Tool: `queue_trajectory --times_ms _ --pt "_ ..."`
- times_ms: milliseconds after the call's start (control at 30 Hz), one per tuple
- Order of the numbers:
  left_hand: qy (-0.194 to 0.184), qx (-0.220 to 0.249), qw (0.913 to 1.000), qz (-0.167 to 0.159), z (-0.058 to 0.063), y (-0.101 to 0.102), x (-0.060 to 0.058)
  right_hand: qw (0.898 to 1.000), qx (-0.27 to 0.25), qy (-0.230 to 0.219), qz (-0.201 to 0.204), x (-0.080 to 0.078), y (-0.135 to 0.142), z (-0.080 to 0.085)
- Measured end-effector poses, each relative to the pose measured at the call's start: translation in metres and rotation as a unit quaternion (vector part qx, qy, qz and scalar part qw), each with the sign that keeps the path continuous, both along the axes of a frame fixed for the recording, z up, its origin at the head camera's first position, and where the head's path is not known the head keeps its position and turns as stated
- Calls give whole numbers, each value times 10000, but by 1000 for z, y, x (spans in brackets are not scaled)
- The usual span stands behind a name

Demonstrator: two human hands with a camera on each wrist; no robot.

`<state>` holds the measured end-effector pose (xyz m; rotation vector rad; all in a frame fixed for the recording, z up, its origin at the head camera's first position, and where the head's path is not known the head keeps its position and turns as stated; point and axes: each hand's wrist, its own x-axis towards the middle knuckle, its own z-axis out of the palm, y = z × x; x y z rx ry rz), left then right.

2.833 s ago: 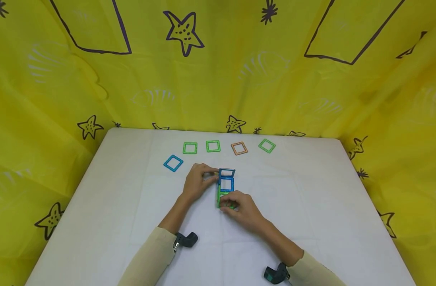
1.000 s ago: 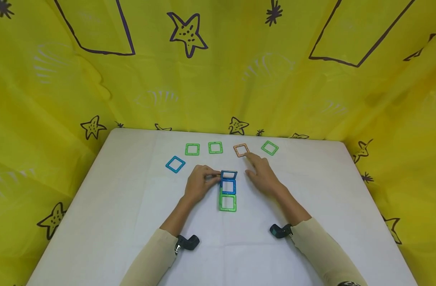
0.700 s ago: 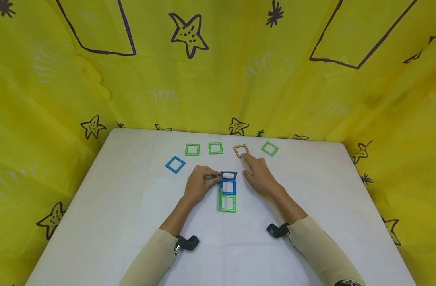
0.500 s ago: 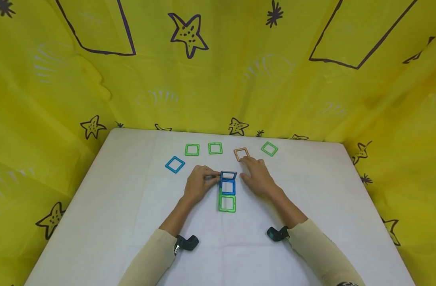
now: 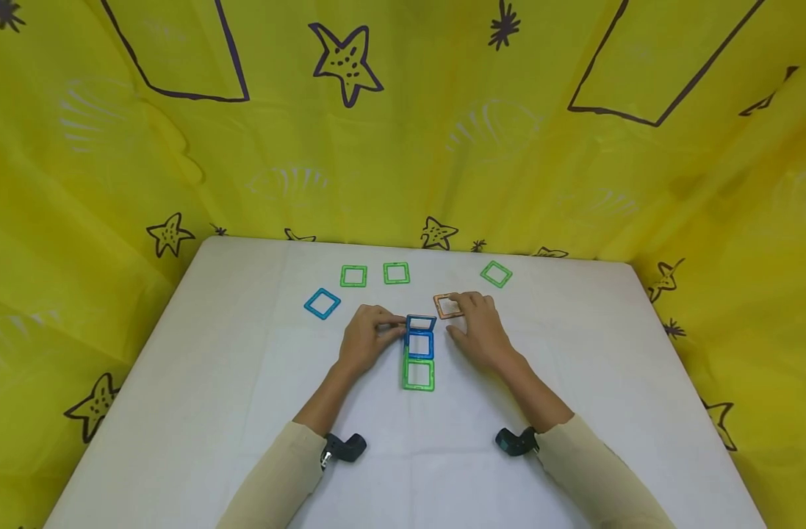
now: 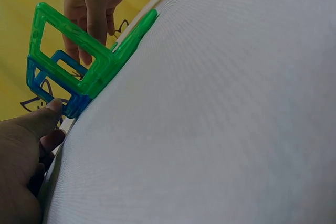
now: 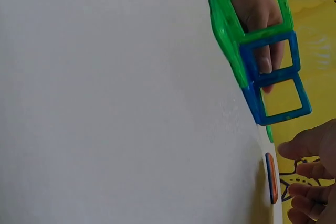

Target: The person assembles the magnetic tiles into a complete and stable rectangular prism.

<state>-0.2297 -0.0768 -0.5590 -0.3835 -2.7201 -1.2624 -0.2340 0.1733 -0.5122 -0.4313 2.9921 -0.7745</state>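
Magnetic tiles form a small structure: a flat green tile (image 5: 419, 387) and a flat blue tile (image 5: 420, 357) in a row, a blue tile (image 5: 421, 318) standing at the far end, and an upright green tile (image 6: 62, 22) with an upright blue tile along the left side. My left hand (image 5: 363, 339) holds the far left corner of the blue part with thumb and index finger. To the right, my right hand (image 5: 483, 332) rests its fingers on an orange square tile (image 5: 439, 307), its thumb apart. In the right wrist view that tile lies edge-on to the camera.
Two green square tiles (image 5: 353, 285) (image 5: 397, 282) lie toward the back of the white table (image 5: 244, 330). A blue tile (image 5: 310, 311) sits left of the left hand, and another green tile (image 5: 497, 284) lies back right. A yellow curtain (image 5: 403, 162) hangs behind the table.
My right hand has left the green end of the structure, reached the orange tile and drawn it toward me across the table. The left hand stays at the structure's corner.
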Motion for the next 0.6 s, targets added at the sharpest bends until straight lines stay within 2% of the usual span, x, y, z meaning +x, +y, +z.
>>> queue_trajectory --times_ms 133,267,600 --pt "40 67 10000 -47 -1 0 1 9999 -10 -91 87 -12 4 -7" --pt "89 87 9999 -79 -1 0 2 9993 -1 -273 254 -17 5 -11" --pt "74 30 9999 -82 1 -1 1 9998 -88 -50 190 -15 7 -8"
